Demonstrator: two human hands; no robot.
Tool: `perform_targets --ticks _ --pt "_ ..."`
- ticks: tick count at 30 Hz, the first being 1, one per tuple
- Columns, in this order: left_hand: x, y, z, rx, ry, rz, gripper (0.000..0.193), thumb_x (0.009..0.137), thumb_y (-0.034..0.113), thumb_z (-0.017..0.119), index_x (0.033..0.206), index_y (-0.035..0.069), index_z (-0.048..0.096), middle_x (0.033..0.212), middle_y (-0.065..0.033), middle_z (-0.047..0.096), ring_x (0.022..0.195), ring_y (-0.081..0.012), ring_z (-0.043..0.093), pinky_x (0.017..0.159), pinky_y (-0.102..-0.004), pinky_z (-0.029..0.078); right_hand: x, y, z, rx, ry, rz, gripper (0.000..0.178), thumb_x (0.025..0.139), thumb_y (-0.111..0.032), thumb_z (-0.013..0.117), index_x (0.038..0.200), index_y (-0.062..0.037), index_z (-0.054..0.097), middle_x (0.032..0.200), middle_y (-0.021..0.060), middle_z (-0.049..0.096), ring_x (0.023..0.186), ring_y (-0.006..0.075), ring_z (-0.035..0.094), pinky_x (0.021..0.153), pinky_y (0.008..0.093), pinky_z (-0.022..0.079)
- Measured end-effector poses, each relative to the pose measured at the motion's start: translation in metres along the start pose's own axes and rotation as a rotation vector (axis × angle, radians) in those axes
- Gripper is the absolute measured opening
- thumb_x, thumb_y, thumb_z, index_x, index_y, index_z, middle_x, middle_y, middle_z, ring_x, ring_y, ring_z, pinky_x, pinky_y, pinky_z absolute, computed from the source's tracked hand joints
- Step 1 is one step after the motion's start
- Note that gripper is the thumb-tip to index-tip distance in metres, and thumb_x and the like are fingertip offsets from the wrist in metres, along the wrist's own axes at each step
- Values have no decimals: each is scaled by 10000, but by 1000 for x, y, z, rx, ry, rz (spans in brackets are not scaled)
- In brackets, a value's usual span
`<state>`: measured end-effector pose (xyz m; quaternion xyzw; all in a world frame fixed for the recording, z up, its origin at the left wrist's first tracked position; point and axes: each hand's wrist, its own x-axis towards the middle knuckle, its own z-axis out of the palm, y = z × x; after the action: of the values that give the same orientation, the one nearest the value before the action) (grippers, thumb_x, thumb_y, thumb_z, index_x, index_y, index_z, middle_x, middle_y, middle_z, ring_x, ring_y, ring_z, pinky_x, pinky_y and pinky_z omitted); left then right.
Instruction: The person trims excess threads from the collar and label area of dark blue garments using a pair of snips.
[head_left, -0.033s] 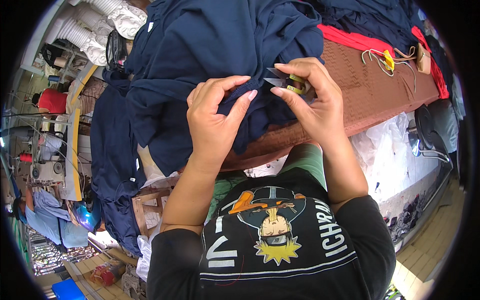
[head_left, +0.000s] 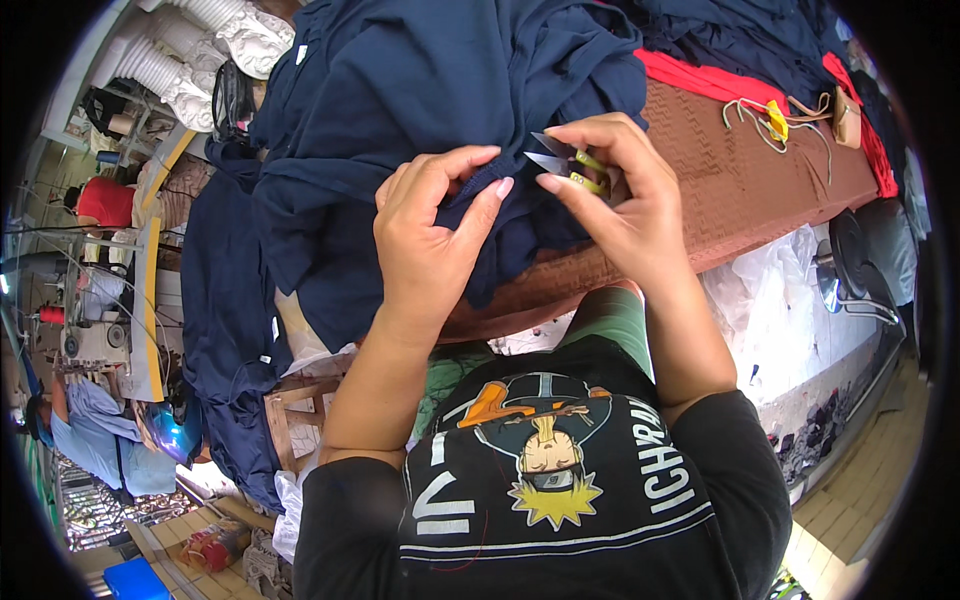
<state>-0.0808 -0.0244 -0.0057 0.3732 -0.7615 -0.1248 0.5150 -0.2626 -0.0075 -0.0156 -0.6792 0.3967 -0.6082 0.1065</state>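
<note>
Navy cloth [head_left: 390,110]: pinching its ribbed edge [head_left: 486,182] between thumb and fingers of the left hand [head_left: 430,205], with the rest heaped over a brown surface [head_left: 740,170]. Holding small yellow-handled scissors [head_left: 552,164] in the right hand [head_left: 635,185], gripping the handles between thumb and fingers (with the blades apart) and pointing the tips leftward, just beside the pinched edge.

The left hand [head_left: 430,215] pinches navy fabric [head_left: 400,95] beside the right hand's [head_left: 638,195] yellow-handled snips [head_left: 587,183].
</note>
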Motion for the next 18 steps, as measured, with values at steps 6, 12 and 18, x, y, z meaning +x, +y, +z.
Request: perform_targets --ticks 6,12,18 --pt "35 23 -26 30 -327 9 239 794 39 711 1026 42 654 729 -25 587 639 -97 535 598 -237 438 21 9 10 10 -83 -47 261 698 4 765 935 -44 668 831 59 600 743 198 618 663 293 490" --pt "55 41 -52 134 -650 -242 172 850 100 708 987 9 660 714 -9 614 591 -53 518 572 -204 439 26 -18 8 -250 83 -248 276 617 41 730 852 -82 652 871 45 605 670 217 625 570 319 501" --pt "21 33 -25 -504 -21 -413 185 892 126 698 986 -32 710 848 -49 704 730 -88 653 643 -216 526 5 -18 7 -303 178 -401 342 551 74 687 853 -85 655 894 43 607 644 185 622 534 300 500"
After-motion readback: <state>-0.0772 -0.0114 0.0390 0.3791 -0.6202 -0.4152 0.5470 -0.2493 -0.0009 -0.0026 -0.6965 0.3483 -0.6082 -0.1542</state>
